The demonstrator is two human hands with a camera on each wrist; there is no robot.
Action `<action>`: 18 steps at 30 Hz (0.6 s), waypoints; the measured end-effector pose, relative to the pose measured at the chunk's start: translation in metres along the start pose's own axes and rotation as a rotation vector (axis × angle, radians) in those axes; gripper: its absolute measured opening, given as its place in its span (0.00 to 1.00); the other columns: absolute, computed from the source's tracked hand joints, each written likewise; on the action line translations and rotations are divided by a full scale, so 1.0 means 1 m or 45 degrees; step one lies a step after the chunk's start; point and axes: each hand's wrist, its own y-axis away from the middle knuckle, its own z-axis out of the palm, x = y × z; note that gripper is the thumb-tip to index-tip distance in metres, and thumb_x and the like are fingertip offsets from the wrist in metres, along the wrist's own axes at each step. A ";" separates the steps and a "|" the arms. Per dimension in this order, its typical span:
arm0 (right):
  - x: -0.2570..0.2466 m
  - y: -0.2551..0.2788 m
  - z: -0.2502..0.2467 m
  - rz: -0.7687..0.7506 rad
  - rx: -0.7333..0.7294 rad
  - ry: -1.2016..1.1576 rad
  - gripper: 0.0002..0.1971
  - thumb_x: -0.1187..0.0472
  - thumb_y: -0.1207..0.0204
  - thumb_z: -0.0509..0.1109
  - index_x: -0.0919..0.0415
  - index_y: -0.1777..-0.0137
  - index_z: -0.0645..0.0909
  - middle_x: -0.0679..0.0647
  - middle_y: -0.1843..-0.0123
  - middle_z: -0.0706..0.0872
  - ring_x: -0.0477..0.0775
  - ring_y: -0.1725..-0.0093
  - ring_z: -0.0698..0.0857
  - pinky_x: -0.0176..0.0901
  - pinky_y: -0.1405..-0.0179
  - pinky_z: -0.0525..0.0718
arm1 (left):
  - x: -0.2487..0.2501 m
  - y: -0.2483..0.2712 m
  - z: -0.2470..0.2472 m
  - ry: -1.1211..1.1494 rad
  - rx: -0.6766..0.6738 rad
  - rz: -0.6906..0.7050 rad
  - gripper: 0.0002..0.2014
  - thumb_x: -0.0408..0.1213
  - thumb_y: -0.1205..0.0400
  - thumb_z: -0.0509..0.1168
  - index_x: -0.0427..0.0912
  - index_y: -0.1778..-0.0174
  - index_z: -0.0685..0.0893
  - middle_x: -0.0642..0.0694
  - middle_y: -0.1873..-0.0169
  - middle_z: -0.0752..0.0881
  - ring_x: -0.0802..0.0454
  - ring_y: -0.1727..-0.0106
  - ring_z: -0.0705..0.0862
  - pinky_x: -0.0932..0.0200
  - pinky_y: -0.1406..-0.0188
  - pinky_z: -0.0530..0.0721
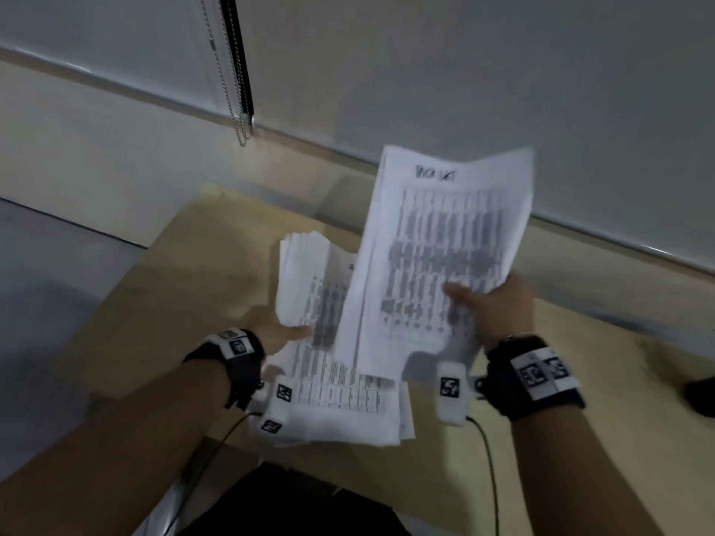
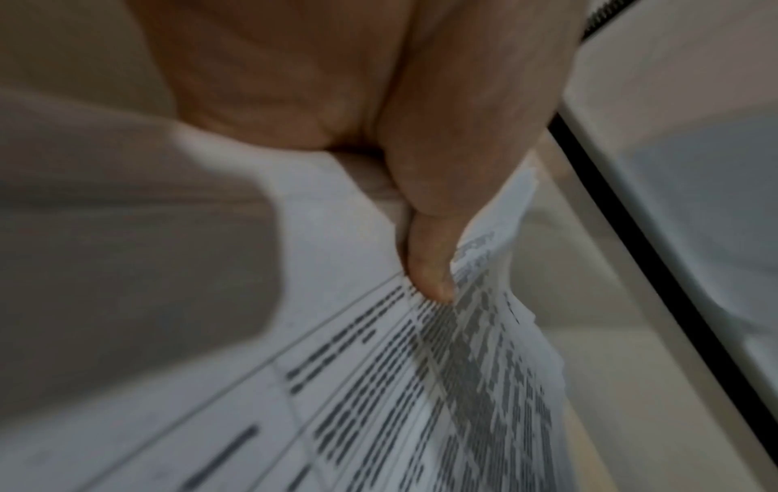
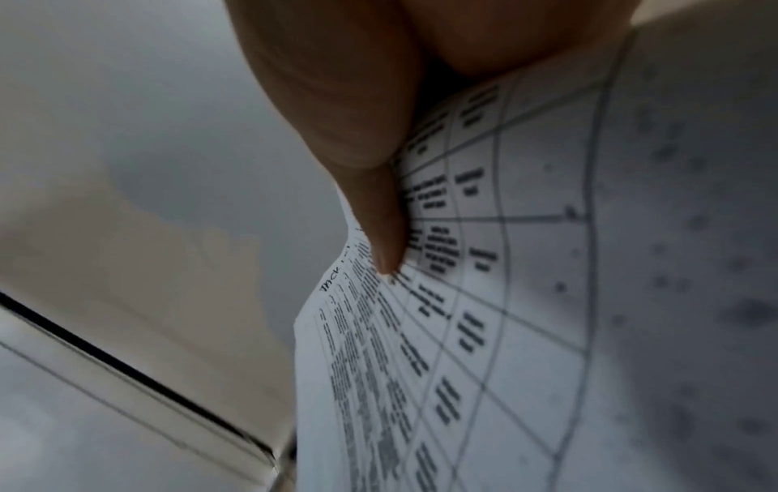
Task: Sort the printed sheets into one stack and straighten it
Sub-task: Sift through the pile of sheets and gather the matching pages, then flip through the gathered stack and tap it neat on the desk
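Over a tan table [image 1: 185,272] I hold two bundles of printed sheets with tables of text. My left hand [image 1: 276,330] grips the lower bundle [image 1: 309,288] at its left edge, thumb [image 2: 429,263] pressed on the top page [image 2: 379,382]. My right hand [image 1: 491,307] pinches a raised sheaf [image 1: 445,245] at its near right corner, thumb [image 3: 383,229] on the printed face [image 3: 484,299]. The raised sheaf overlaps the right part of the lower bundle and tilts up toward the wall. More printed sheets [image 1: 348,400] lie below both, between my wrists.
A grey wall with a pale ledge [image 1: 580,234] runs behind the table. A blind's bead chain and dark cord [image 1: 240,90] hang at the upper left. A dark object [image 1: 700,396] sits at the table's right edge. Grey floor [image 1: 46,284] lies to the left.
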 end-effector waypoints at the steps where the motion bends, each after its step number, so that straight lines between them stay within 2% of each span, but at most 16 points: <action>1: 0.011 0.004 0.014 0.072 -0.046 0.000 0.24 0.60 0.40 0.88 0.70 0.48 0.86 0.61 0.57 0.90 0.38 0.74 0.84 0.29 0.85 0.77 | -0.004 -0.007 0.006 -0.031 0.032 0.030 0.48 0.68 0.49 0.82 0.42 0.37 0.86 0.44 0.44 0.90 0.42 0.48 0.89 0.44 0.45 0.88; 2: 0.023 0.009 0.029 0.133 -0.096 0.000 0.25 0.60 0.40 0.87 0.70 0.46 0.85 0.61 0.55 0.90 0.43 0.72 0.85 0.30 0.83 0.79 | 0.006 0.004 0.012 -0.054 0.077 0.081 0.39 0.63 0.40 0.81 0.42 0.39 0.86 0.44 0.47 0.90 0.43 0.50 0.89 0.46 0.47 0.89; 3: 0.036 0.014 0.044 0.201 -0.151 0.008 0.26 0.61 0.39 0.87 0.68 0.43 0.84 0.61 0.52 0.90 0.48 0.68 0.86 0.34 0.76 0.83 | 0.013 0.011 0.017 -0.067 0.126 0.153 0.29 0.55 0.31 0.79 0.41 0.40 0.87 0.44 0.48 0.90 0.44 0.50 0.89 0.49 0.49 0.88; 5: 0.060 0.026 0.069 0.345 -0.276 0.088 0.34 0.57 0.36 0.86 0.63 0.33 0.76 0.61 0.40 0.87 0.59 0.52 0.88 0.47 0.57 0.87 | 0.021 0.017 0.024 -0.117 0.224 0.265 0.14 0.44 0.21 0.71 0.38 0.46 0.89 0.42 0.52 0.91 0.42 0.53 0.89 0.52 0.52 0.87; 7: 0.086 0.031 0.085 0.392 -0.404 0.247 0.43 0.48 0.34 0.82 0.61 0.24 0.64 0.61 0.31 0.82 0.64 0.38 0.84 0.53 0.41 0.84 | 0.022 0.019 0.022 -0.135 0.295 0.309 0.14 0.43 0.21 0.63 0.36 0.60 0.87 0.41 0.63 0.89 0.40 0.61 0.88 0.53 0.61 0.83; 8: 0.094 0.031 0.087 0.360 -0.447 0.368 0.45 0.44 0.32 0.80 0.62 0.23 0.62 0.60 0.29 0.79 0.65 0.33 0.81 0.53 0.35 0.82 | 0.021 0.017 0.019 -0.142 0.327 0.295 0.16 0.47 0.23 0.60 0.38 0.66 0.82 0.41 0.69 0.83 0.40 0.68 0.85 0.53 0.66 0.79; 10: 0.103 0.027 0.087 0.240 -0.420 0.635 0.41 0.42 0.26 0.72 0.65 0.21 0.62 0.62 0.23 0.73 0.65 0.26 0.74 0.57 0.26 0.74 | 0.021 0.014 0.018 -0.121 0.334 0.235 0.18 0.52 0.25 0.55 0.39 0.68 0.76 0.43 0.74 0.74 0.46 0.74 0.75 0.53 0.70 0.71; 11: 0.104 0.024 0.089 0.202 -0.391 0.706 0.38 0.44 0.23 0.69 0.65 0.20 0.62 0.63 0.21 0.69 0.66 0.24 0.71 0.58 0.24 0.71 | 0.022 0.013 0.020 -0.126 0.319 0.205 0.20 0.53 0.25 0.55 0.37 0.65 0.78 0.44 0.73 0.75 0.47 0.74 0.75 0.55 0.70 0.71; 12: 0.101 0.022 0.091 0.181 -0.389 0.716 0.36 0.45 0.21 0.66 0.64 0.19 0.61 0.63 0.20 0.68 0.68 0.24 0.71 0.58 0.24 0.70 | 0.025 0.013 0.023 -0.160 0.298 0.168 0.21 0.53 0.24 0.57 0.35 0.55 0.80 0.45 0.69 0.80 0.47 0.71 0.79 0.58 0.70 0.74; 13: 0.099 0.020 0.095 0.160 -0.419 0.694 0.36 0.45 0.20 0.66 0.63 0.18 0.60 0.63 0.20 0.68 0.69 0.25 0.71 0.58 0.25 0.72 | 0.027 0.013 0.028 -0.203 0.273 0.127 0.23 0.52 0.22 0.59 0.35 0.43 0.77 0.44 0.60 0.84 0.46 0.65 0.83 0.58 0.69 0.77; 14: 0.094 0.020 0.100 0.143 -0.464 0.672 0.37 0.45 0.20 0.66 0.62 0.17 0.59 0.63 0.20 0.68 0.70 0.25 0.72 0.57 0.25 0.73 | 0.030 0.013 0.032 -0.240 0.248 0.081 0.26 0.52 0.20 0.61 0.36 0.33 0.69 0.42 0.52 0.84 0.43 0.58 0.85 0.56 0.68 0.79; 15: 0.096 0.018 0.105 0.107 -0.499 0.657 0.38 0.45 0.20 0.66 0.63 0.16 0.57 0.62 0.20 0.67 0.70 0.25 0.71 0.57 0.25 0.72 | 0.032 0.013 0.035 -0.274 0.231 0.057 0.29 0.51 0.19 0.62 0.38 0.29 0.62 0.41 0.48 0.84 0.40 0.55 0.86 0.53 0.67 0.82; 16: 0.094 0.017 0.108 0.080 -0.516 0.668 0.38 0.47 0.19 0.65 0.62 0.15 0.54 0.61 0.18 0.65 0.70 0.23 0.69 0.57 0.24 0.70 | 0.033 0.011 0.037 -0.312 0.236 0.059 0.29 0.51 0.19 0.62 0.40 0.29 0.60 0.40 0.47 0.83 0.39 0.54 0.87 0.50 0.66 0.85; 18: 0.094 0.018 0.110 0.079 -0.512 0.693 0.38 0.49 0.18 0.63 0.60 0.14 0.50 0.57 0.15 0.59 0.67 0.19 0.62 0.59 0.21 0.64 | 0.036 0.009 0.034 -0.341 0.307 0.076 0.26 0.50 0.19 0.65 0.39 0.33 0.63 0.40 0.47 0.83 0.41 0.54 0.86 0.48 0.60 0.88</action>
